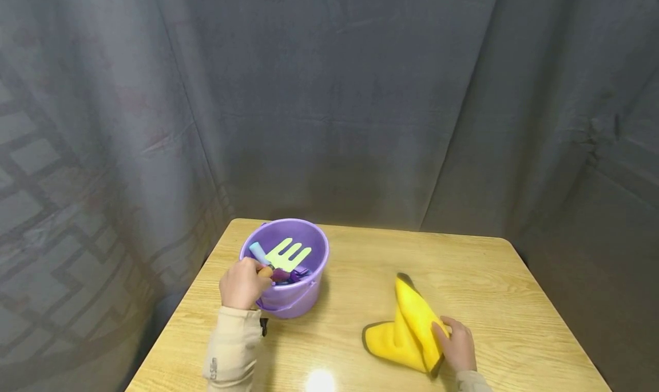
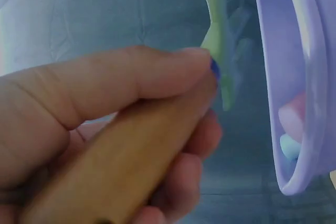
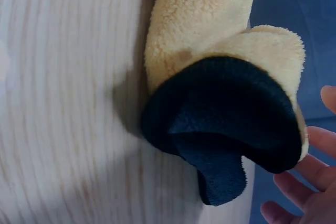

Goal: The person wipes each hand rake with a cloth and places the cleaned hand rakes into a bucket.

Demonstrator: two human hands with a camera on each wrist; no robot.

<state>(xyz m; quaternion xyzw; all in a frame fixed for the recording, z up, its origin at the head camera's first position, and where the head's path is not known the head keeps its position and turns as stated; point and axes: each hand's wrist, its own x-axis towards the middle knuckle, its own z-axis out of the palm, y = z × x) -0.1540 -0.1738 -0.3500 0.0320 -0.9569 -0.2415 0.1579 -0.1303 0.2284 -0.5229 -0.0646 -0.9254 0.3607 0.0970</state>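
My left hand (image 1: 242, 283) grips the wooden handle (image 2: 126, 156) of a small garden fork. The fork's yellow-green tines (image 1: 288, 257) lie over the mouth of a purple bucket (image 1: 296, 306), and the wrist view shows the green head (image 2: 218, 30) nearly edge-on beside the bucket. My right hand (image 1: 458, 346) is at the right side of a folded yellow fleece cloth (image 1: 407, 335) with dark trim. In the right wrist view, fingers (image 3: 315, 177) lie loosely at the cloth's dark-edged fold (image 3: 220, 108), fingertips right at its rim.
Inside the bucket are a light blue handle (image 1: 257, 250), a dark reddish handle (image 1: 280, 274) and a purple piece (image 1: 300, 274). Both the bucket and the cloth stand on a wooden table (image 1: 370, 254). Grey curtains (image 1: 329, 106) hang behind the table's back edge and along its sides.
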